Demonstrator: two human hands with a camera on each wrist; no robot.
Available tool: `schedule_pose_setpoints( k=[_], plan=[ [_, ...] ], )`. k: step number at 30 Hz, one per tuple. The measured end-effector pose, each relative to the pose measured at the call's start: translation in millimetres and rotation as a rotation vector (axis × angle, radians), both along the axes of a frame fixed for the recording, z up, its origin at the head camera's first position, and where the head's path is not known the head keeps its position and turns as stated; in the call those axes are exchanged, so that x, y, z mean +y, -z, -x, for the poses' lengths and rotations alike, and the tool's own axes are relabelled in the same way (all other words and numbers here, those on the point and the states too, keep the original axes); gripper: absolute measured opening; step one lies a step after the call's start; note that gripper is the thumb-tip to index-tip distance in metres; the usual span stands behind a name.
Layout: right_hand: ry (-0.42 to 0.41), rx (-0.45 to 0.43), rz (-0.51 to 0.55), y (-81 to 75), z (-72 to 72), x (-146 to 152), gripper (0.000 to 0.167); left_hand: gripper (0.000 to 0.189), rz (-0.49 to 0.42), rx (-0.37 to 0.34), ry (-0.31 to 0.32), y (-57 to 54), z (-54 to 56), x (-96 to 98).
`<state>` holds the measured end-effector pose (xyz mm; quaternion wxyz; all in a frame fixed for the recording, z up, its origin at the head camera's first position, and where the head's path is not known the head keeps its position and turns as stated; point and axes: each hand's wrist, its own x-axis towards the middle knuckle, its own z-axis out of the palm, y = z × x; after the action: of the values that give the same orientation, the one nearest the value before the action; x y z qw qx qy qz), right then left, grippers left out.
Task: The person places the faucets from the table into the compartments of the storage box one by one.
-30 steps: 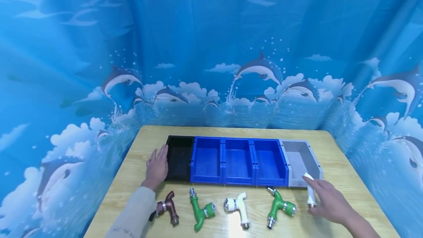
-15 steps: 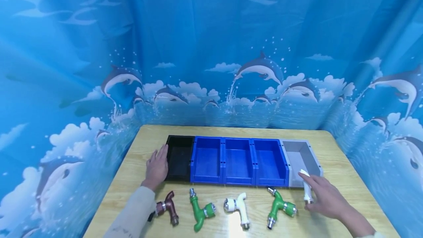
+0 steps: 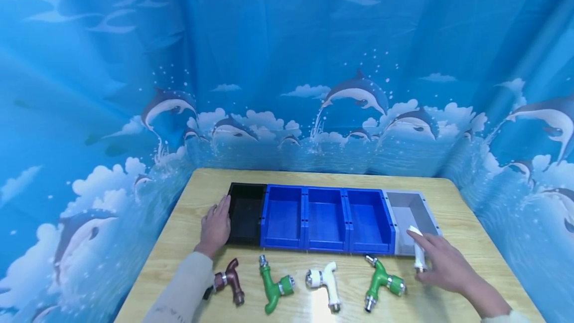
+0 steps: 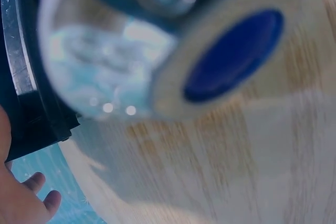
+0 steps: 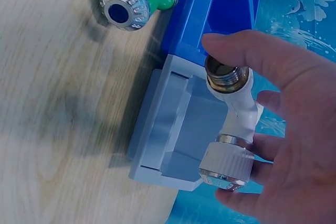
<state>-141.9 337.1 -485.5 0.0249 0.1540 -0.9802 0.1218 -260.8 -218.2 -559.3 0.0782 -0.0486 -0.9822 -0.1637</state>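
Observation:
My right hand (image 3: 448, 263) grips a white faucet (image 3: 419, 253) with a ribbed round knob and a threaded metal end, held at the front edge of the grey bin (image 3: 403, 213). The right wrist view shows the thumb by the threaded end of the faucet (image 5: 239, 114) and the other fingers around its far side and knob. My left hand (image 3: 215, 226) rests with extended fingers against the left side of the black bin (image 3: 245, 216). A brown faucet (image 3: 231, 280) lies near the left sleeve. A blurred chrome knob with a blue cap (image 4: 233, 56) fills much of the left wrist view.
Three blue bins (image 3: 326, 218) stand between the black and grey ones in one row. In front lie a green faucet (image 3: 272, 285), another white faucet (image 3: 329, 283) and a second green faucet (image 3: 380, 280). A dolphin-print curtain (image 3: 287, 64) hangs behind the wooden table (image 3: 358, 308).
My right hand has moved the white faucet slightly left and forward, farther over the grey bin's front edge. The left hand has stayed at the black bin.

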Motion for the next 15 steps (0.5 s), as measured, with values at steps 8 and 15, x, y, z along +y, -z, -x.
schedule_pose_setpoints(
  k=[8, 15],
  plan=[
    [-0.014, 0.039, -0.004, -1.9, 4.6, 0.7, 0.097, 0.059, -0.001, -0.023, -0.007, -0.9, -0.2, 0.2],
    [-0.013, 0.048, -0.016, -0.9, 8.8, 2.3, 0.098, 0.058, 0.0, -0.022, -0.015, 0.8, 2.1, 1.0]
  ],
)
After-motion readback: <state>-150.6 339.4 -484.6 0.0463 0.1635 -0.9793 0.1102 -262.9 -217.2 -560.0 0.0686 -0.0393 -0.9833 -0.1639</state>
